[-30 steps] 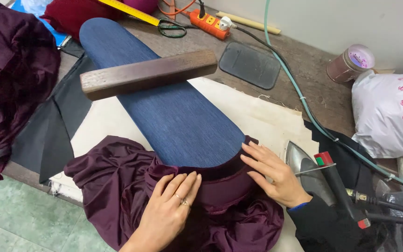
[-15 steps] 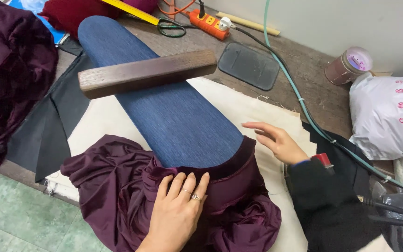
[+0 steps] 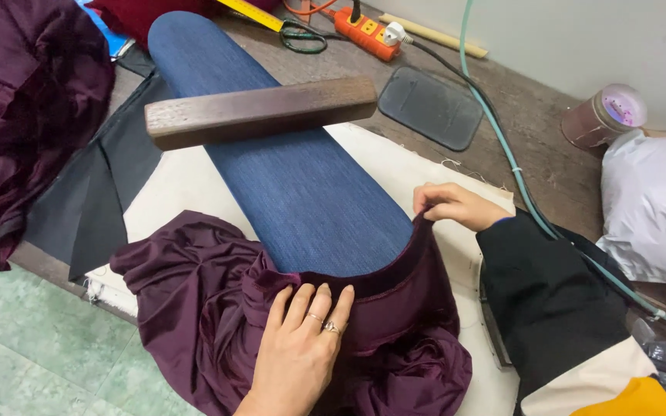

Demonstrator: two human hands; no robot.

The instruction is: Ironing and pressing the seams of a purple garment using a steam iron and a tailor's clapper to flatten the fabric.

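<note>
Under the left hand (image 3: 300, 356): dark plum velvet garment (image 3: 217, 308), pulled over the near end of a long blue padded pressing form (image 3: 287, 169). Palm lies flat, fingers together, pressing the cloth down; nothing pinched.

Right hand (image 3: 450, 205): just off the form's right flank, fingertips closed on the garment's edge, lifting it taut.

Handling note: the edge looks best kept straight across the form, the flat palm anchoring while the pinching hand draws slack sideways; even tension should spare the pile from creases.

Beyond both grips, across the form: brown wooden block (image 3: 260, 110). Further back: dark rubber mat (image 3: 430, 106), orange power strip (image 3: 364, 31), scissors (image 3: 304, 36), green hose (image 3: 502, 146). Right of the pinching hand: pink-lidded tub (image 3: 604, 115), white printed bag (image 3: 653, 204). Left of the flat palm: heap of plum cloth (image 3: 25, 108), black fabric (image 3: 94, 200), cream pad (image 3: 183, 181) on the wooden table (image 3: 518, 131).

Not legible: the garment's type, its bulk bunched below the palm; the right forearm's black sleeve (image 3: 553, 308) covers whatever lies beneath; the form's far end is cut off.
</note>
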